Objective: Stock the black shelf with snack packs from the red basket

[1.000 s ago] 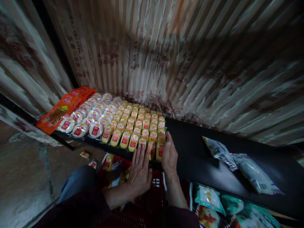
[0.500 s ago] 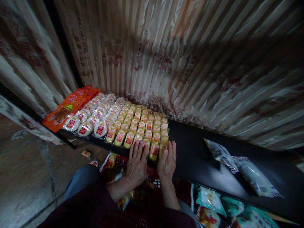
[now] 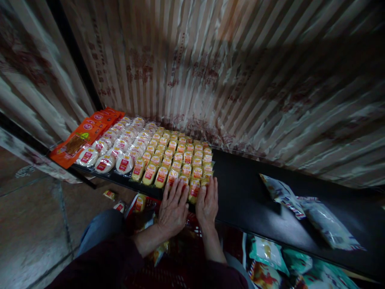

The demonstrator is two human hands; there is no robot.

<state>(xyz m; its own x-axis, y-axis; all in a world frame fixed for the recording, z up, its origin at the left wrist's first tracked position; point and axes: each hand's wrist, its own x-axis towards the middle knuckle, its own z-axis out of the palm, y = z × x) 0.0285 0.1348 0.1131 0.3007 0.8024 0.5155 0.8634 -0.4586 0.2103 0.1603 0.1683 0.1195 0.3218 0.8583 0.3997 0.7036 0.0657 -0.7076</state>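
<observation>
Rows of small yellow wrapped cakes (image 3: 161, 177) stand on a black shelf (image 3: 240, 196). My left hand (image 3: 173, 208) rests with outstretched fingers against the front ends of the yellow cakes, covering parts of a few. At the right front corner, my right hand (image 3: 207, 204) has its fingers extended along the side of the end row and touches it. Neither hand grips anything. Left of the yellow cakes are rows of round white wrapped cakes (image 3: 105, 163) with red labels. Orange packets (image 3: 75, 144) lie overlapped at the shelf's left end.
Silver-blue packets (image 3: 326, 220) lie on the shelf's right part. Below it are green-and-white bags (image 3: 267, 253) and a red basket (image 3: 168, 277) holding wrapped snacks. Two small packages (image 3: 109, 195) lie on the floor. A pleated printed curtain (image 3: 192, 72) hangs behind the shelf.
My right hand has shifted slightly left, closer to my left hand, pressing against the end row. My left hand stays at the front. The view has moved slightly.
</observation>
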